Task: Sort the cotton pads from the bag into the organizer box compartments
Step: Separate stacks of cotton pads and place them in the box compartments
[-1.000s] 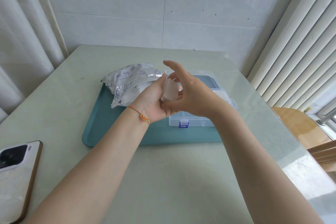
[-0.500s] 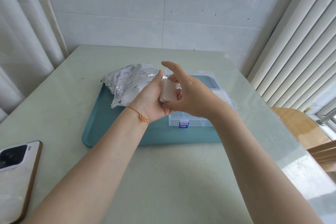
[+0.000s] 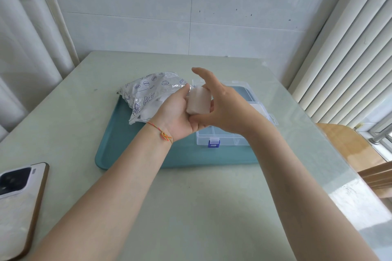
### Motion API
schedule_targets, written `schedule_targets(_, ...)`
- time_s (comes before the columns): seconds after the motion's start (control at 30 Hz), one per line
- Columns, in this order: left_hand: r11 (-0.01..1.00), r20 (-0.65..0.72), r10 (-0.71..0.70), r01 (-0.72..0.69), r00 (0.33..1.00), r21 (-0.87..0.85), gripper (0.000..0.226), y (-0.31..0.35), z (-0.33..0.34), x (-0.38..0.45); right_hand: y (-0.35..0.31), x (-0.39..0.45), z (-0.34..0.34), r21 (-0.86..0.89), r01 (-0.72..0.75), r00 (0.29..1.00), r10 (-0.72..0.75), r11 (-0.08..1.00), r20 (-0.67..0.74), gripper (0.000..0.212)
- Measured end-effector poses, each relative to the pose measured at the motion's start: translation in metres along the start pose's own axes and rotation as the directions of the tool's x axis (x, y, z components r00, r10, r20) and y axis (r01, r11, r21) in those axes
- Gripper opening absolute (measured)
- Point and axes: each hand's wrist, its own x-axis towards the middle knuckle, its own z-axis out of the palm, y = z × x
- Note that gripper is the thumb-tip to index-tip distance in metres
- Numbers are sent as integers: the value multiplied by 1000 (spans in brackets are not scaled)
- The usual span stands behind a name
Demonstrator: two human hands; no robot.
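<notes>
- While both hands are meeting above the tray (image 3: 118,154), the left hand (image 3: 177,116) is cupping a stack of cotton pads (image 3: 198,101), its thumb lying up the stack's 9 o'clock side and its fingers curling behind it.
- The right hand (image 3: 224,108) is pressing against the same stack from 3 o'clock; its thumb is closing under the stack's lower edge, while its forefinger is standing straight and clear of the pads, pointing toward 11 o'clock.
- The stack is being held in the air between the two palms, above the gap between the bag (image 3: 148,93) and the box (image 3: 244,99), touching neither.
- The bag, silvery with blue print, is lying crumpled at the tray's 10 o'clock corner, with white pads showing through its lower part.
- The box, clear plastic with a blue latch (image 3: 213,143), is sitting on the tray at 3 o'clock of the bag with its lid open; white pads are showing in one compartment on its 3 o'clock side, though the forearm is hiding much of the interior.
- A braided cord (image 3: 161,132) is circling the left wrist.
- A phone (image 3: 19,203) is lying face down on the table (image 3: 191,207) at 8 o'clock of the tray, well apart from it.
</notes>
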Motion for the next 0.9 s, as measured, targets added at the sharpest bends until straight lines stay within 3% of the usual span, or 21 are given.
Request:
schedule_targets(0.27, 999, 15, 42, -41, 999, -2, 55, -1, 2, 1, 5, 2, 3, 20, 31, 1000, -31, 999, -4, 98)
schedule_targets(0.53, 993, 26, 109, -108, 994, -44, 48, -2, 2, 4, 5, 1, 1, -75, 72, 996, -75, 995, -38, 78)
schedule_targets(0.73, 994, 45, 112, -112, 993, 4, 51, -3, 2, 3, 7, 1, 4, -81, 72, 997, -74, 994, -19, 87)
schedule_targets(0.9, 995, 63, 94, -97, 994, 37, 55, -2, 4, 2, 7, 2, 4, -134, 69, 997, -73, 989, -24, 81)
